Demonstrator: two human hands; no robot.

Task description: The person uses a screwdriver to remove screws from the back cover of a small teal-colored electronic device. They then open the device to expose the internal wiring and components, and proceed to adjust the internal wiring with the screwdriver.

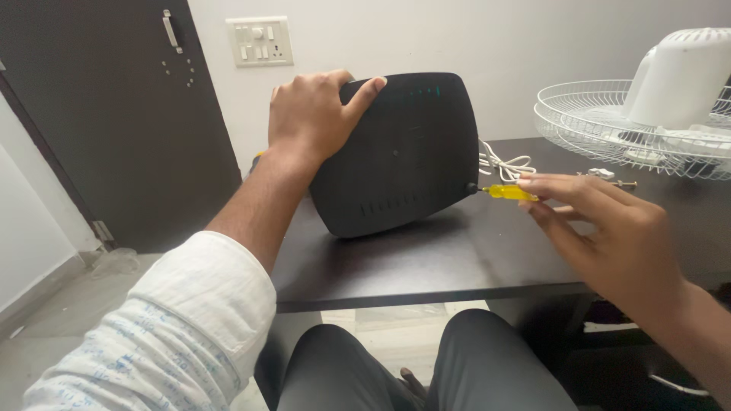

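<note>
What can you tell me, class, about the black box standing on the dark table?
The black box is a rounded, matte plastic casing, tilted up on one edge on the dark table. Its broad face shows a row of small slots near the bottom, a central dot and faint green lights near the top. The left hand grips its upper left corner. The right hand holds a yellow-handled screwdriver with its tip at the box's lower right edge.

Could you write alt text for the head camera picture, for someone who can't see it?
A person's left hand steadies a black rounded base propped on a dark table, while the right hand holds a yellow-handled screwdriver against its side. A white fan grille lies at right.
</note>
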